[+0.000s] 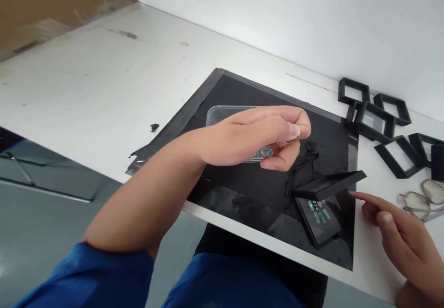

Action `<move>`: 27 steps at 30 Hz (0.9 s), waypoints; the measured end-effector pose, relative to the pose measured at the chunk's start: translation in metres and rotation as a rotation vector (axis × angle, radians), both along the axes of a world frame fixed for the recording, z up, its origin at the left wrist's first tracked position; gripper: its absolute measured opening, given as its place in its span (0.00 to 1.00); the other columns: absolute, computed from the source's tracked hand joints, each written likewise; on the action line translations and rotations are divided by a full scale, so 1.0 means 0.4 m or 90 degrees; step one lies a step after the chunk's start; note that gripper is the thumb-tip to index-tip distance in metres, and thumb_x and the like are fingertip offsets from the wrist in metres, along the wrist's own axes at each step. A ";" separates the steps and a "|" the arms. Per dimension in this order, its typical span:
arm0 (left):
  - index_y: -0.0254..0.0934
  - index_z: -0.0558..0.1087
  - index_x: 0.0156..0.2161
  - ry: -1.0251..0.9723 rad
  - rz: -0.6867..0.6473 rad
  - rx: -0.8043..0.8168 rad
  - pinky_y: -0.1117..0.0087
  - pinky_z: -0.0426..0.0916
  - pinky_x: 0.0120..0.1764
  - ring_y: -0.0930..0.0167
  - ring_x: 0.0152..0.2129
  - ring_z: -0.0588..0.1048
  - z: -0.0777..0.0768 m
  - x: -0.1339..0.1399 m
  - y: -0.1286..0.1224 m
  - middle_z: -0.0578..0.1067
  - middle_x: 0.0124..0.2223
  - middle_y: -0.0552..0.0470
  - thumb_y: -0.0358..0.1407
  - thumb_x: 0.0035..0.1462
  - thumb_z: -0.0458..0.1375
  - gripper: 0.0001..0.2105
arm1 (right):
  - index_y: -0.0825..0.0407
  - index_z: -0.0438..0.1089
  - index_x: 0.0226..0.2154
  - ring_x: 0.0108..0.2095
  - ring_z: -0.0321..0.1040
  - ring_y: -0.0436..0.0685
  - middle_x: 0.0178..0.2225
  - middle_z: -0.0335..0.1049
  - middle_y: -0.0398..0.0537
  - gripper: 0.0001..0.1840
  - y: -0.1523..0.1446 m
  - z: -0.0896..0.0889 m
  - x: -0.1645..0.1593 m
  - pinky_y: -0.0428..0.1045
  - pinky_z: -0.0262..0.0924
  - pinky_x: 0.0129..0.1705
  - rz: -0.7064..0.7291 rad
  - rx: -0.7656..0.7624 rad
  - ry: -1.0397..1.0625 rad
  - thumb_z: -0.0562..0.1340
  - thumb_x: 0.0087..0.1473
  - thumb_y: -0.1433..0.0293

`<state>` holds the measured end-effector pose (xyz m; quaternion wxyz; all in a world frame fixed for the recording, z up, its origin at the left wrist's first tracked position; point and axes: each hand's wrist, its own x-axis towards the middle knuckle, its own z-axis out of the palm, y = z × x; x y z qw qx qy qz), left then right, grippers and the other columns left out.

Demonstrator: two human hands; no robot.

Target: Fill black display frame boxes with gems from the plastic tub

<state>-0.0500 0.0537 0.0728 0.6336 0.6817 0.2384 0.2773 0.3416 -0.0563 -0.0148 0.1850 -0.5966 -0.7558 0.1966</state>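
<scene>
The person at the white table has the left hand over a clear, round-cornered plastic box, which sits on a black rectangular mat with blue-green pieces showing inside. That hand is curled narrow, thumb pressed against the bent index finger — whether something small is pinched there, I cannot tell.

The right hand is loose, thumb apart, index finger stretched toward a black hinged display case. The fingertip is just beside its raised, tilted lid; I cannot tell if they touch. The case lies on the mat's near right part, with long green pieces and a small pink piece in its base.

Farther right — black square frames in a loose cluster, and thin-rimmed eyeglasses near the right hand.
</scene>
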 end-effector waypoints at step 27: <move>0.38 0.68 0.34 -0.285 0.344 0.414 0.77 0.57 0.20 0.80 0.14 0.61 -0.121 0.240 -0.366 0.65 0.18 0.63 0.37 0.67 0.61 0.10 | 0.46 0.79 0.47 0.20 0.62 0.51 0.23 0.67 0.41 0.14 -0.064 0.006 -0.139 0.49 0.56 0.23 0.047 0.421 0.359 0.61 0.67 0.60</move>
